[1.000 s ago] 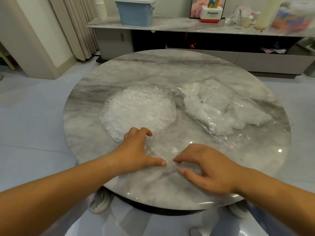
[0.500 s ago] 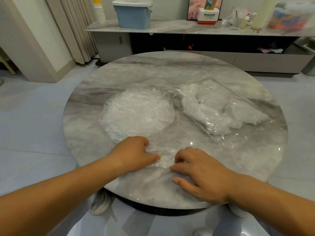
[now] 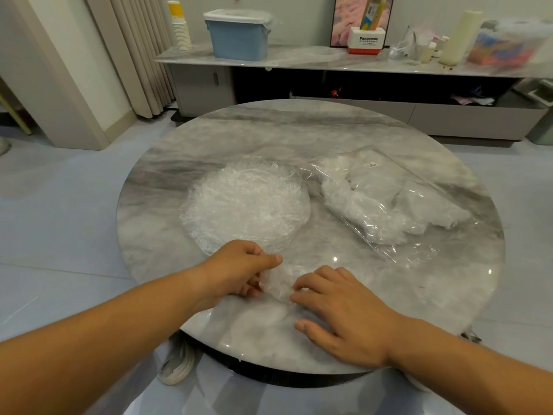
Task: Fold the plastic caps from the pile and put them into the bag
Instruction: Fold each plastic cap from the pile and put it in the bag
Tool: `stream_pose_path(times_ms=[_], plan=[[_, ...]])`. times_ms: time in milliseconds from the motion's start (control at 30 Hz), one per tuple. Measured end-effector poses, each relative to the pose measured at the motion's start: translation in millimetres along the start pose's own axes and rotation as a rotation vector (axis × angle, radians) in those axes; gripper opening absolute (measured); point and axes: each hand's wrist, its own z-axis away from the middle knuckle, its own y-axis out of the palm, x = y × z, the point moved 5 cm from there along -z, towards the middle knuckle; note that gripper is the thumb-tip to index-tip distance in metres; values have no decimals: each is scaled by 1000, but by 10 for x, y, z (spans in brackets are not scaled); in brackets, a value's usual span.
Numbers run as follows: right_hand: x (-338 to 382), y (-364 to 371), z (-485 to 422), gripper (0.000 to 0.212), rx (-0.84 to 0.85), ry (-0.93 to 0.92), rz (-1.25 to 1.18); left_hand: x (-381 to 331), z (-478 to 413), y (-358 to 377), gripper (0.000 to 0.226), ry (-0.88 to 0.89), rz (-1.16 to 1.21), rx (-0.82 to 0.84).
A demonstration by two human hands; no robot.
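A round pile of clear crinkled plastic caps (image 3: 247, 205) lies on the marble table (image 3: 299, 136), left of centre. To its right lies a clear bag (image 3: 386, 202) holding several folded white caps, its mouth toward the near edge. Between my hands sits one bunched clear cap (image 3: 276, 284) near the table's front. My left hand (image 3: 239, 271) pinches the cap's left side with thumb and curled fingers. My right hand (image 3: 341, 313) rests flat on the table, its fingertips pressing the cap's right edge.
Behind the table stands a low marble-topped cabinet (image 3: 299, 62) with a blue lidded box (image 3: 239, 35), stacked paper cups (image 3: 180, 28), a white and red box (image 3: 366, 40) and bottles. Curtains hang at the back left. Tiled floor surrounds the table.
My hands have drawn closer together and gathered the flat cap into a small bunch. My left hand went from resting on it to pinching it.
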Motion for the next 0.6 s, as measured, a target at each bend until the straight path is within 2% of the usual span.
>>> stream_pose_path(times_ms=[167, 267, 367, 467, 533, 600], plan=[[10, 51, 22, 48, -17, 2, 26, -68, 68, 145, 30, -2, 191, 136], [0, 42, 113, 47, -30, -2, -57, -82, 66, 221, 33, -14, 269, 163], [-69, -57, 257, 39, -144, 6, -168, -75, 64, 294, 25, -38, 277, 187], [-100, -164, 371, 30, -291, -1, -114, -69, 73, 336, 27, -56, 260, 210], [-64, -184, 382, 30, -312, -32, -60, -81, 80, 358, 29, -66, 261, 235], [-26, -144, 349, 35, -260, -43, -22, -103, 100, 370, 31, -72, 255, 262]])
